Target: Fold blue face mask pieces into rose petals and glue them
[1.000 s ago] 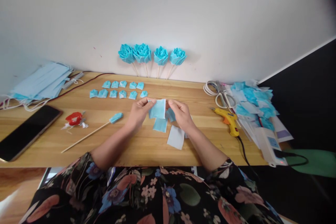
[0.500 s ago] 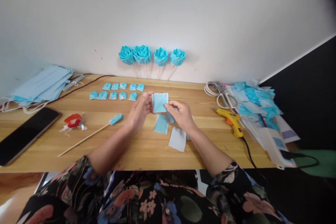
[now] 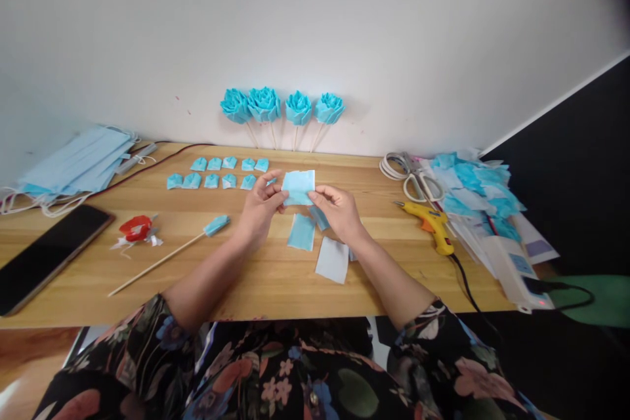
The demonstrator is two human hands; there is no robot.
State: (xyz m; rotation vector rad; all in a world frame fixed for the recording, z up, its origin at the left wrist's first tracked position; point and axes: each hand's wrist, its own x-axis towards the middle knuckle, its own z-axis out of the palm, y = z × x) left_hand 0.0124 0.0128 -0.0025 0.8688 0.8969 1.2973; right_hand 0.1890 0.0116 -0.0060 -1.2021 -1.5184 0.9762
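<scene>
The left hand and the right hand each pinch one side of a light-blue square, held above the wooden tabletop. Nearer the body lie another blue piece and a white piece; a yellow glue gun rests to the right

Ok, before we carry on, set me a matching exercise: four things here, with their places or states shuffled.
1. Raised light-blue fabric rectangle
2. Yellow plastic glue gun
3. Black rectangular phone
4. Blue layered flowers

A. Lying flat, screen dark
B. On thin sticks, against the white wall
C. Between left hand and right hand
D. Trailing a black cable

Pairs: 1-C, 2-D, 3-A, 4-B
</scene>
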